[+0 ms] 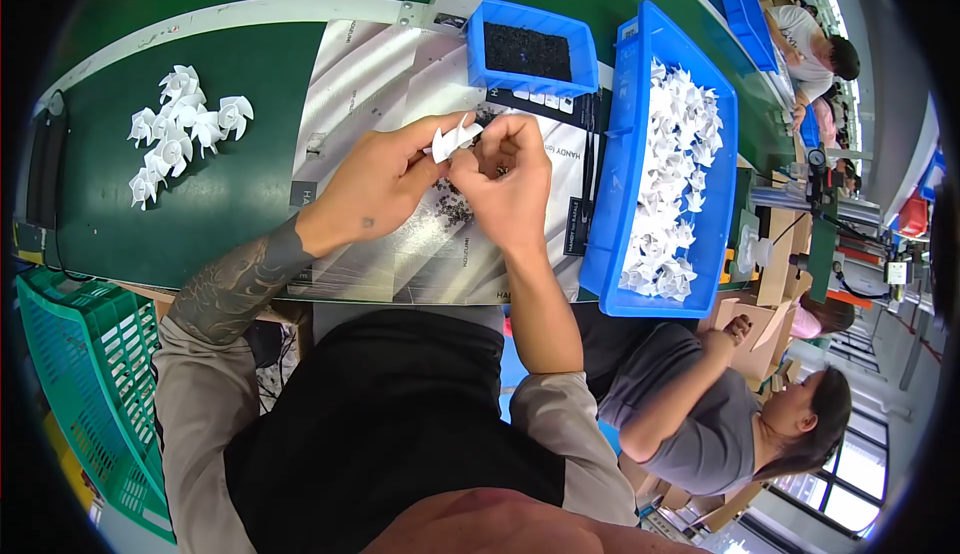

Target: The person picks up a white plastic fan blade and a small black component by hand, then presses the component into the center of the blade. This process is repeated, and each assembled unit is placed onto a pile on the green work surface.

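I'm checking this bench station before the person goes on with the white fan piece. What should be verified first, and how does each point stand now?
1. White fan piece held by both hands: ok, left hand and right hand pinch it.
2. Small dark parts within reach on the mat: ok.
3. Large blue bin stocked with white pieces: ok.
4. Pile of white pieces on the green surface, apart from the hands: ok.
5. Piece undamaged: cannot tell.

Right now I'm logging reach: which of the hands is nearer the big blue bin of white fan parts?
Right. The right hand is just left of the blue bin; the left hand is farther left, beyond it.
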`<control>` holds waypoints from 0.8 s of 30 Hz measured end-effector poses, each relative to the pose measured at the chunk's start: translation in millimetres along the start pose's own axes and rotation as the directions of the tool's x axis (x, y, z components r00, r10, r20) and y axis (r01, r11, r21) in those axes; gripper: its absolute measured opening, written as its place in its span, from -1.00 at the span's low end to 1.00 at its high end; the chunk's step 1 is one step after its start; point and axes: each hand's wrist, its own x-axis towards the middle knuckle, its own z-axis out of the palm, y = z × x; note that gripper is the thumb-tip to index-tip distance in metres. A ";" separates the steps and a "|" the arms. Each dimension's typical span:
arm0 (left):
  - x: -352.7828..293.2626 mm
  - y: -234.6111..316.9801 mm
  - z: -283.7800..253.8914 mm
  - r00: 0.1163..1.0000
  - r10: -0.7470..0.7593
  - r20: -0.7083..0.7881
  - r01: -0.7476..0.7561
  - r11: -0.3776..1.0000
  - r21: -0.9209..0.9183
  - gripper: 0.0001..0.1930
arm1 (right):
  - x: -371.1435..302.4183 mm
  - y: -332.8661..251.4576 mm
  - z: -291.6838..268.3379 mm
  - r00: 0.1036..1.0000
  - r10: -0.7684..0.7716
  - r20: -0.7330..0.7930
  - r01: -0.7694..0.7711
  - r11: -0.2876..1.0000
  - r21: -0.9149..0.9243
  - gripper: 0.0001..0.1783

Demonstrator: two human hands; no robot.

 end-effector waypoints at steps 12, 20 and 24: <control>5.9 17.5 -12.3 0.918 -0.214 0.333 0.374 0.746 -0.551 -0.57 | 14.3 -12.8 -22.8 0.856 0.297 0.424 -0.457 0.819 0.347 -0.61; 5.8 22.5 -10.8 0.955 -0.269 0.128 0.292 0.757 -0.585 -0.56 | 2.7 9.9 -13.2 0.974 -0.224 -0.030 0.224 0.975 0.003 -0.64; 5.6 12.5 -1.7 0.982 -0.173 0.080 0.187 0.791 -0.583 -0.60 | 0.5 5.6 -3.2 0.927 -0.373 0.043 0.375 0.913 -0.162 -0.79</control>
